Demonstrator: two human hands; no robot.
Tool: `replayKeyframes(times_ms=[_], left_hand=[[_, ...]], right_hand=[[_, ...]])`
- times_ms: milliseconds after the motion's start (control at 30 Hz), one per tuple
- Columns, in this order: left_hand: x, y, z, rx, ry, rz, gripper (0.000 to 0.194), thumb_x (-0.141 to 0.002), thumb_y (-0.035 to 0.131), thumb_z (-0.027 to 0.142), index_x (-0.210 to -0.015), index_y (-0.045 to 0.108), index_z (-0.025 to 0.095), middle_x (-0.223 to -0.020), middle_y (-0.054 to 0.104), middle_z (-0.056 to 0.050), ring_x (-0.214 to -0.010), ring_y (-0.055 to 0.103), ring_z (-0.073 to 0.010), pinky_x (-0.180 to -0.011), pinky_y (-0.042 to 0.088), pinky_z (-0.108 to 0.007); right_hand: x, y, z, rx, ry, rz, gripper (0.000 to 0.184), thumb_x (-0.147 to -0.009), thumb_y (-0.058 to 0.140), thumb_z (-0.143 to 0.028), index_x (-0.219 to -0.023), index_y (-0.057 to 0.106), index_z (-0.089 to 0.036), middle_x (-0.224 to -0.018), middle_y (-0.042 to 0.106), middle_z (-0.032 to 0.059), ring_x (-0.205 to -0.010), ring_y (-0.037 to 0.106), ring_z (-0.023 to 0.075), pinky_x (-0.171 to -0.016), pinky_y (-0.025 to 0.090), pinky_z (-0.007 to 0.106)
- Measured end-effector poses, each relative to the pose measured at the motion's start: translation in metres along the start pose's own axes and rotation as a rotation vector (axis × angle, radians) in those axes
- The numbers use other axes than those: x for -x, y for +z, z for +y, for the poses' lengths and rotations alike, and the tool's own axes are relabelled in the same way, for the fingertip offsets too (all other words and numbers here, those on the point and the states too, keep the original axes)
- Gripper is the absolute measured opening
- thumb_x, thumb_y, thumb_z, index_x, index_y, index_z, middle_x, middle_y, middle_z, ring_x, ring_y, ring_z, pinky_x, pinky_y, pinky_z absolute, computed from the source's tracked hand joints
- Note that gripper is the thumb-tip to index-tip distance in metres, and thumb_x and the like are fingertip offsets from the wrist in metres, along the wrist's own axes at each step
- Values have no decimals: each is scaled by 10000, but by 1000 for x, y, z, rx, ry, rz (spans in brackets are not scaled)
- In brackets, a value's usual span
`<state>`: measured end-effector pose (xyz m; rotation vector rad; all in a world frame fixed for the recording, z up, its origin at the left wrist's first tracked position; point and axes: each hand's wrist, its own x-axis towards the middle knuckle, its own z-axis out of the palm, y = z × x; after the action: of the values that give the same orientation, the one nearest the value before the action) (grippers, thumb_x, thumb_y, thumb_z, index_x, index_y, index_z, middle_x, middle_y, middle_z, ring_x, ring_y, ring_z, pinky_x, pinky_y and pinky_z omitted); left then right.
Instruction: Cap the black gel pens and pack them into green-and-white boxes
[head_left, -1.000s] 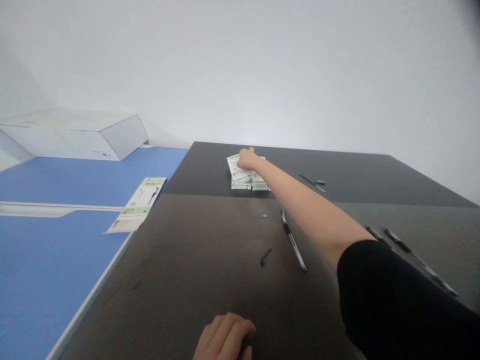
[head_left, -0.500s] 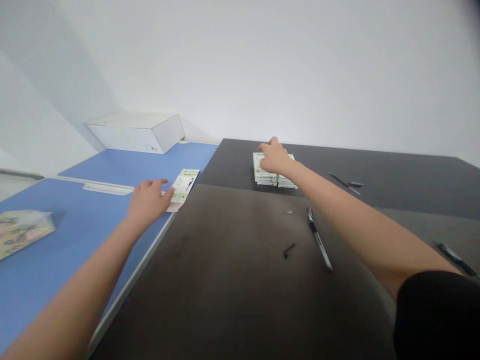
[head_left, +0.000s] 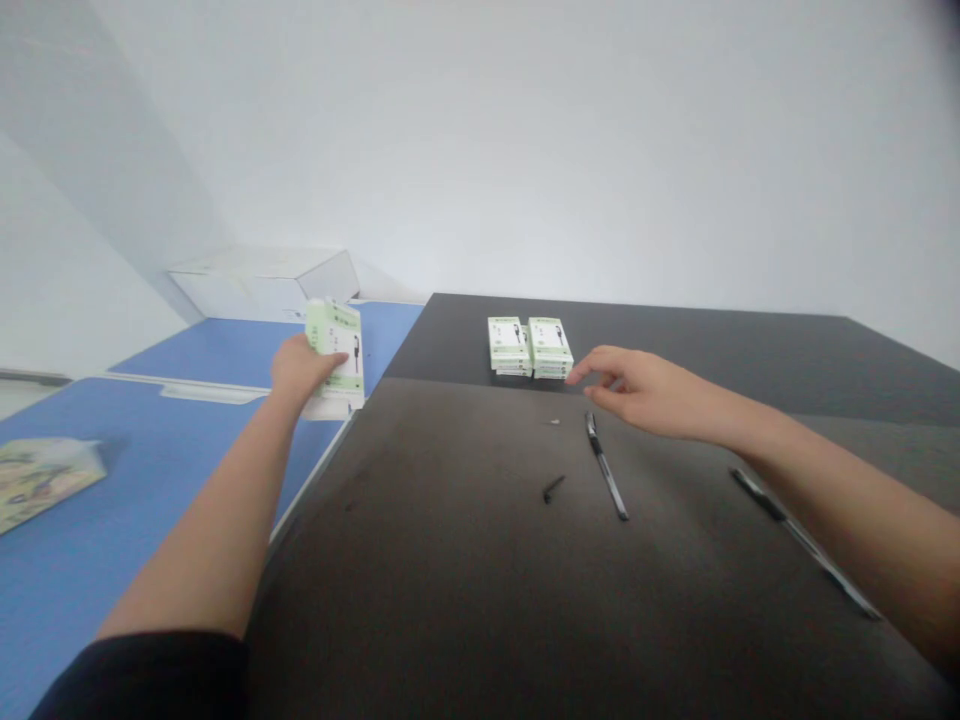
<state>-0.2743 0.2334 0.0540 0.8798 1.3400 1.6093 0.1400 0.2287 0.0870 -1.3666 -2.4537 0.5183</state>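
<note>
My left hand [head_left: 304, 372] grips a light green and white box [head_left: 339, 340] by its left side, with the thumb across its front. The box stands tilted above the blue table, and a pale flap shows at its lower end. My right hand [head_left: 626, 385] is in the air over the dark table, fingers apart and slightly bent, with nothing in it. Just left of its fingertips, two stacks of similar boxes [head_left: 550, 340] sit side by side. Below the hand lies a clear pen [head_left: 607, 468] with a black grip.
A large white box [head_left: 262, 285] stands at the back of the blue table [head_left: 172, 500]. A printed packet [head_left: 49, 475] lies at the far left. On the dark table [head_left: 450, 580] are a small black piece [head_left: 553, 488], a tiny pale scrap [head_left: 553, 422] and another pen [head_left: 802, 540].
My left hand has taken hold of the green and white box and lifted it upright. My right hand has left the stacked boxes and moved right and nearer.
</note>
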Motion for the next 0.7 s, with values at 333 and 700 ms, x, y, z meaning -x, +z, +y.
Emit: replayKeyframes(times_ms=[333,700], left_hand=[[178,120,12,369,-335,-249,542,-696,594,163,-1222,694,83,-952,812,-133,-967,771,-408,-858,640,-570],[254,155,-43,707,-637,-422,417,-857,536,423,-1083,674,101,-849,726,-133,-658,679,-217,-628,585,-336]], right_hand=[[88,55,-66,-266,-411,7,681,-990,554,-254,-1616,300,-165,-1448,486,185,-1222,589,274,-1065,529,474],[173,78,-47,-401,-293,21,550,-963,646,-241,-1503,553,-286,-1195,594,108,-1133,635,258,-998,570,461]])
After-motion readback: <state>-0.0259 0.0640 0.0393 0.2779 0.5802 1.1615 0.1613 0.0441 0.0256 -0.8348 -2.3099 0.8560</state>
